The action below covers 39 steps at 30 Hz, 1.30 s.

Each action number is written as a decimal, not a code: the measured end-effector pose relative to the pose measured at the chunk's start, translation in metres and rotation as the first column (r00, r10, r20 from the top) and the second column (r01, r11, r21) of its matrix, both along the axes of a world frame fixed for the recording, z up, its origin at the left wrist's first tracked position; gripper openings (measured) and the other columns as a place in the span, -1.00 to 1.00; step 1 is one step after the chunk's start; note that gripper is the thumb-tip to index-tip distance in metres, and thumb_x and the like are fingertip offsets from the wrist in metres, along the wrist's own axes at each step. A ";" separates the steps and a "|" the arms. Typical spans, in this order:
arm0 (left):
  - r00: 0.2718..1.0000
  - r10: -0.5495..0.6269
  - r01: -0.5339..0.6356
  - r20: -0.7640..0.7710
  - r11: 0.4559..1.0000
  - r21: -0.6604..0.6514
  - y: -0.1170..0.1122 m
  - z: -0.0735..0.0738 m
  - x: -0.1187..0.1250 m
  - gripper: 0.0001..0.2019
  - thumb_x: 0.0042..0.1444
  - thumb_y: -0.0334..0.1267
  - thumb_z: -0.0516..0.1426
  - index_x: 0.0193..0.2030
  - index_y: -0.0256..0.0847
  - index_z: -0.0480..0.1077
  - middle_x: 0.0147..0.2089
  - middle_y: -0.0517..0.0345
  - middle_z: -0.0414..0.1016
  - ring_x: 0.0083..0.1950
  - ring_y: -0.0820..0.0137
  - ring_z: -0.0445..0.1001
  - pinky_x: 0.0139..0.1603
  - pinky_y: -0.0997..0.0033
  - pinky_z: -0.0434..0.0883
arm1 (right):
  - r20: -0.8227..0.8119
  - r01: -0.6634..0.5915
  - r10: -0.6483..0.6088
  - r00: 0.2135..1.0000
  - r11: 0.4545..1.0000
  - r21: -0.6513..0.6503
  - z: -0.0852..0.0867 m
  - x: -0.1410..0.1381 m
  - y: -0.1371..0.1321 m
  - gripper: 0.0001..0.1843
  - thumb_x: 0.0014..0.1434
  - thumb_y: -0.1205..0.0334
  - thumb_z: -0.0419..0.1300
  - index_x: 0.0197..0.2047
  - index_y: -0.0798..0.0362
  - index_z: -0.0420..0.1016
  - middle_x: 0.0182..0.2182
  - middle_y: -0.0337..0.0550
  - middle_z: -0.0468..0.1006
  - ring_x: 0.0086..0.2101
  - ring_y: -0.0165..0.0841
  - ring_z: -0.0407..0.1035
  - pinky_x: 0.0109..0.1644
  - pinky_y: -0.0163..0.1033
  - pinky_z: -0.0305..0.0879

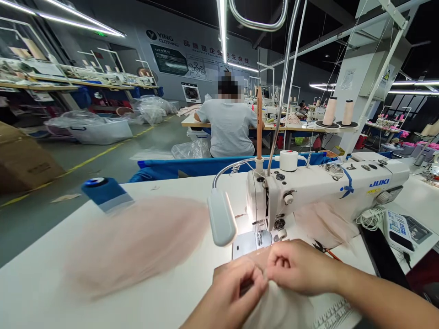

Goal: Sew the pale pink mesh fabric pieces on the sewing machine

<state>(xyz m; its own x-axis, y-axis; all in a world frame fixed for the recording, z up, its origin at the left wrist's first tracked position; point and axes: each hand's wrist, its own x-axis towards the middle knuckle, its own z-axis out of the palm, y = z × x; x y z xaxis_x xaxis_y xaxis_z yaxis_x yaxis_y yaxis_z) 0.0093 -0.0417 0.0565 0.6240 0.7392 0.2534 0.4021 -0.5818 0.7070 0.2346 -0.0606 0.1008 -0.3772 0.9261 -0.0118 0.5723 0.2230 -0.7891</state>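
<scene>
Both my hands meet in front of the needle area of a white sewing machine [318,183]. Thumb and fingers of my left hand [236,288] pinch the edge of a pale, sheer fabric piece [279,306]. My right hand [295,267] pinches the same fabric close beside it, fingers curled. The fabric hangs down toward the table's front edge. Between the hands and the needle plate [244,244] a strip of pinkish fabric shows. Thread snips [324,249] with orange handles lie right of my right hand. More blush fabric [324,224] lies behind the machine's needle post.
A heap of sheer pink fabric [137,246] spreads over the table's left side, by a blue thread cone [106,194]. A lamp [222,217] hangs left of the needle. A ruler scale [334,313] marks the front edge. A person [228,123] sits ahead, back turned.
</scene>
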 end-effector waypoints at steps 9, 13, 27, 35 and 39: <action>0.993 0.114 -0.098 0.010 0.798 0.595 0.025 -0.038 -0.004 -0.68 0.48 -0.40 -0.01 -0.27 -0.10 0.47 -0.20 0.12 0.58 -0.26 0.25 0.46 -0.22 0.27 0.33 | 0.363 0.033 -0.151 0.920 0.949 0.313 -0.049 -0.017 0.039 -0.82 0.29 0.34 0.30 -0.33 -0.04 0.42 -0.45 -0.22 0.56 -0.44 -0.25 0.37 -0.37 -0.20 -0.01; 1.000 0.017 -0.011 -0.004 0.769 0.639 0.026 -0.043 -0.007 -0.61 0.53 -0.43 -0.07 -0.20 -0.10 0.54 -0.22 0.12 0.61 -0.23 0.23 0.48 -0.20 0.25 0.34 | 0.407 -0.005 -0.161 0.899 0.926 0.377 -0.048 -0.013 0.029 -0.88 0.32 0.31 0.32 -0.24 -0.03 0.45 -0.34 -0.14 0.61 -0.39 -0.19 0.42 -0.36 -0.17 0.04; 0.992 0.124 -0.092 0.006 0.704 0.705 0.031 -0.052 0.000 -0.60 0.58 -0.38 -0.06 -0.15 -0.13 0.59 -0.13 0.09 0.66 -0.16 0.18 0.55 -0.10 0.13 0.37 | 0.410 -0.236 -0.069 0.909 0.725 0.647 -0.072 0.000 0.024 -0.79 0.22 0.50 0.21 -0.18 0.00 0.48 -0.13 -0.15 0.69 -0.21 -0.17 0.39 -0.12 -0.07 0.21; 0.983 0.185 -0.130 0.003 0.678 0.723 0.037 -0.059 0.004 -0.65 0.52 -0.40 -0.05 -0.20 -0.13 0.51 -0.12 0.08 0.65 -0.20 0.18 0.55 -0.10 0.11 0.36 | 0.423 -0.212 -0.112 0.899 0.734 0.645 -0.071 0.001 0.031 -0.73 0.21 0.55 0.24 -0.11 0.00 0.53 -0.08 -0.21 0.71 -0.18 -0.17 0.40 -0.07 -0.10 0.24; 0.979 0.201 -0.142 0.010 0.651 0.746 0.038 -0.049 0.005 -0.65 0.50 -0.41 -0.04 -0.17 -0.15 0.55 -0.17 0.08 0.66 -0.24 0.17 0.55 -0.15 0.11 0.39 | 0.447 -0.213 -0.132 0.885 0.739 0.640 -0.072 0.002 0.033 -0.73 0.23 0.53 0.25 -0.10 -0.01 0.55 -0.05 -0.19 0.72 -0.19 -0.16 0.40 -0.09 -0.10 0.25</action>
